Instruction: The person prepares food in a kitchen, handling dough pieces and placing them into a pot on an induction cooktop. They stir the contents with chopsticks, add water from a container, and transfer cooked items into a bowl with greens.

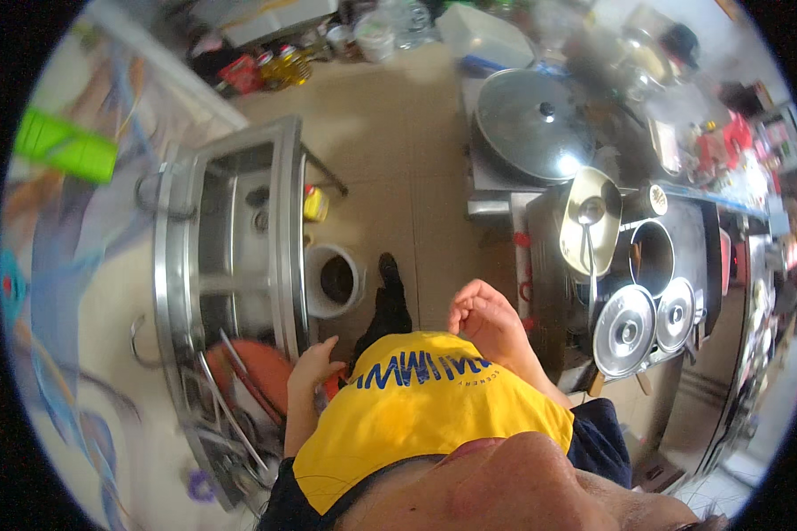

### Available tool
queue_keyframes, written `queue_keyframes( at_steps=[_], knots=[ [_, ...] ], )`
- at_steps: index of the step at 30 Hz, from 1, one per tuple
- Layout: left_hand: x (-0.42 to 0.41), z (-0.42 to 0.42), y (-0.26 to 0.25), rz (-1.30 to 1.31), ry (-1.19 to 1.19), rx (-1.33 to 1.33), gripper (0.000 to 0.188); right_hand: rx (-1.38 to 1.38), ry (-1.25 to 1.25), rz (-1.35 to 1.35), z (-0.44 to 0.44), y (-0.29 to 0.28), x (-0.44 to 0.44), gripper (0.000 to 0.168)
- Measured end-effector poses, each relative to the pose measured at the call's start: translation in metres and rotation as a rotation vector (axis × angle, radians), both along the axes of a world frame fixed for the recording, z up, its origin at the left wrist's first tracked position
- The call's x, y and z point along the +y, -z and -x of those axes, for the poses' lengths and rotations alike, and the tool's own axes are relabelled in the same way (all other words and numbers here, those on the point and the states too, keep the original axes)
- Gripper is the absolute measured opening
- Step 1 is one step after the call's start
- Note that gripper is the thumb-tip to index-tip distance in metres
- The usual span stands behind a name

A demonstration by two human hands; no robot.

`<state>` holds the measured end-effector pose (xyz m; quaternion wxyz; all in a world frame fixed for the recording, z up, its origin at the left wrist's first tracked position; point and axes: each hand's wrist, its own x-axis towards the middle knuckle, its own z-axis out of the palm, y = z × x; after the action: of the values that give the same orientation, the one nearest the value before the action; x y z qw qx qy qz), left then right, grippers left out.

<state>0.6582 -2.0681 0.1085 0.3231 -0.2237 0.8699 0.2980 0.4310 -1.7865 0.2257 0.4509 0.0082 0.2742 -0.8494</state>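
Observation:
My left hand (pixel 315 364) hangs beside the front edge of the steel sink (pixel 285 265), fingers apart, with nothing in it. A red-brown round item (pixel 252 372) lies in the sink's near end, by that wrist. In front of my yellow shirt my right hand (pixel 481 308) is raised with its fingers loosely curled; I see nothing in it. To its right stands a counter with a cream oval tray (pixel 574 245) that has a metal ladle (pixel 591 212) in it. Two round metal lids (pixel 624 332) (pixel 675 315) lie near an open round pot (pixel 652 259).
A white bucket (pixel 332 281) with dark contents stands on the floor by the sink. A large lidded pan (pixel 531 126) is ahead on the right. Oil bottles (pixel 285 66) stand by the far wall. A green container (pixel 66 146) is at the left.

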Motion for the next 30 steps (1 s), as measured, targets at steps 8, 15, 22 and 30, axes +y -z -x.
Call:
queue_keyframes(
  at_steps=[8, 15, 22, 30],
  knots=[
    [-0.221, 0.330, -0.056, 0.428, 0.178, 0.149, 0.046, 0.026, 0.179, -0.034, 0.178, -0.020, -0.138, 0.012],
    [-0.247, 0.649, -0.109, 0.177, 0.608, 0.611, 0.053, -0.021, 0.550, -0.122, 0.323, 0.030, -0.217, 0.011],
    [-0.329, 0.879, -0.095, 0.032, 0.686, 0.471, 0.048, 0.031, 0.611, 0.037, 0.564, 0.032, -0.325, 0.012],
    [-0.555, 1.029, -0.002, 0.319, 0.649, 0.049, 0.063, 0.074, 0.657, 0.026, 0.804, 0.028, -0.393, 0.011]
  ],
)
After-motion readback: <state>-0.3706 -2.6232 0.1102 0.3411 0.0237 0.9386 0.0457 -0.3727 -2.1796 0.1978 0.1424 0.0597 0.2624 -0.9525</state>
